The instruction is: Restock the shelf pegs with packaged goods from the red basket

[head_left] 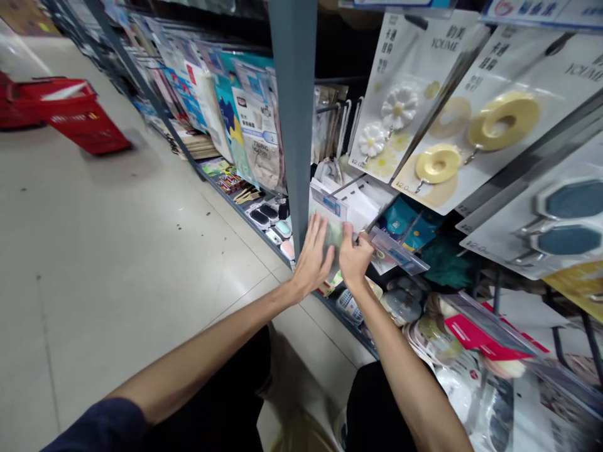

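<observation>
My left hand (313,258) lies against the front of a card-backed packet with a pale green part (333,233), its fingers stretched out and its thumb apart. At the packet's right edge, my right hand (355,256) has its thumb on the front and its other fingers curled, partly hidden. The packet is low on the rack, below a clear price-tag holder (330,204), and what it contains is blurred. Just right of my right hand, another price-tag holder (398,251) sticks out in front of teal packets (400,220).
A grey upright post (293,113) stands left of my hands. Carded flower hooks (389,103) and yellow ring hooks (452,132) hang at upper right. Hairbrushes (268,213) lie on the bottom shelf. Red shopping baskets (89,119) stand on the tiled floor (141,263).
</observation>
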The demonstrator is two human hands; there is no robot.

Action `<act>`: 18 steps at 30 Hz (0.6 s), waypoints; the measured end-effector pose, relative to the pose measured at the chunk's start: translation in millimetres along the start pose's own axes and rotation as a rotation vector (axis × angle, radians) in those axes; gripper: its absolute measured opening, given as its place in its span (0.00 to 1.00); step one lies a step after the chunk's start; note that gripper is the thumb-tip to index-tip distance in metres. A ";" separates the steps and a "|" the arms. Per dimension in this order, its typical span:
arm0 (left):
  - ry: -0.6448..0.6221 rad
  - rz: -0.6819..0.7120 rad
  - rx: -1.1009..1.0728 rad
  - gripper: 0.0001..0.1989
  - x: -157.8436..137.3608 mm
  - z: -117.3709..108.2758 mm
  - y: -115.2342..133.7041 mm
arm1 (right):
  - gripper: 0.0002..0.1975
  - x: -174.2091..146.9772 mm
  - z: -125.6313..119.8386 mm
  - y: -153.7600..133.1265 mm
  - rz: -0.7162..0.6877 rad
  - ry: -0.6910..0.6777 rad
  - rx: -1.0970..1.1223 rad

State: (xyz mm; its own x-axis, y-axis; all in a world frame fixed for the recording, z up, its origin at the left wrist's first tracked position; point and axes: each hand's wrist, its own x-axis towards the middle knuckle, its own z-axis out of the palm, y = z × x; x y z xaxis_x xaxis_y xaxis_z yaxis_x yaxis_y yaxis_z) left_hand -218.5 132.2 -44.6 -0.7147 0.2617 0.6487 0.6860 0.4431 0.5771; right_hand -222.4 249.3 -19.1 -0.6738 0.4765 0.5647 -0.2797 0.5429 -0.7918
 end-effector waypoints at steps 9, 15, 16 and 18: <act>-0.036 0.011 -0.007 0.35 22.4 3.0 -1.2 | 0.28 2.8 7.1 1.1 0.183 -0.011 0.010; -0.060 -0.100 -0.024 0.34 22.1 11.1 2.2 | 0.30 7.9 3.0 8.2 0.223 -0.004 -0.077; -0.077 -0.126 -0.026 0.34 22.5 13.4 0.7 | 0.30 9.7 2.6 11.2 0.224 -0.007 -0.078; -0.108 -0.160 -0.030 0.34 23.0 17.6 -3.0 | 0.27 13.6 0.8 17.8 0.213 -0.035 -0.063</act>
State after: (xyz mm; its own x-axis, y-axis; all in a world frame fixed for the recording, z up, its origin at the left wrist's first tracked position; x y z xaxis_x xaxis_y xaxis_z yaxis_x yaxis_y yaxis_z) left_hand -239.4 152.0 -40.2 -0.8242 0.2811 0.4915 0.5652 0.4607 0.6843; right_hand -237.0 264.9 -25.6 -0.7365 0.5617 0.3769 -0.0857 0.4752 -0.8757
